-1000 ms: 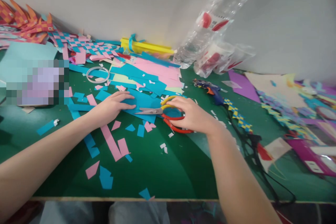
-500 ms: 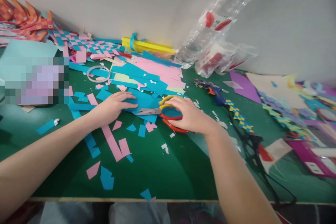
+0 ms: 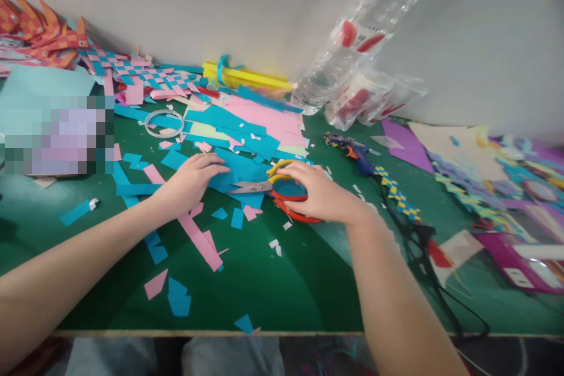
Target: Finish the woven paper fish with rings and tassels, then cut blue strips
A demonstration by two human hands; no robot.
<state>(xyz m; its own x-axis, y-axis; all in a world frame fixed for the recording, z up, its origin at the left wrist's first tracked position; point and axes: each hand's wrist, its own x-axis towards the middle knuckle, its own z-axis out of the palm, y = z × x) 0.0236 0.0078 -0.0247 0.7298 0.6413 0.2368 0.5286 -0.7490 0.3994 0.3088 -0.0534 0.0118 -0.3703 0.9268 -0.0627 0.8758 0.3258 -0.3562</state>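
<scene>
My right hand [image 3: 321, 188] grips scissors [image 3: 253, 187] by their yellow and red handles, with fingers through the loops. The blades lie slightly apart and point left, at the blue paper near my left fingertips. My left hand [image 3: 194, 179] is closed over a narrow blue paper strip [image 3: 136, 189]; the strip's other end sticks out to the left of the wrist. Beneath both hands lies a wider blue paper sheet [image 3: 247, 167]. A pink paper strip [image 3: 200, 241] passes diagonally under my left wrist. My left fingers partly hide the strip's right end.
Paper scraps [image 3: 178, 296] litter the green table [image 3: 282, 294]. A tape ring [image 3: 164, 123] and stacked pink paper [image 3: 264, 117] lie behind. At the back stand a plastic bottle [image 3: 343, 41] and bagged cups [image 3: 361, 100]. A glue gun [image 3: 355, 153] with a black cord lies right.
My left hand has shifted slightly left and down. The pink strip's lower end has moved right. The scissors stay in my right hand, nearly in the same place.
</scene>
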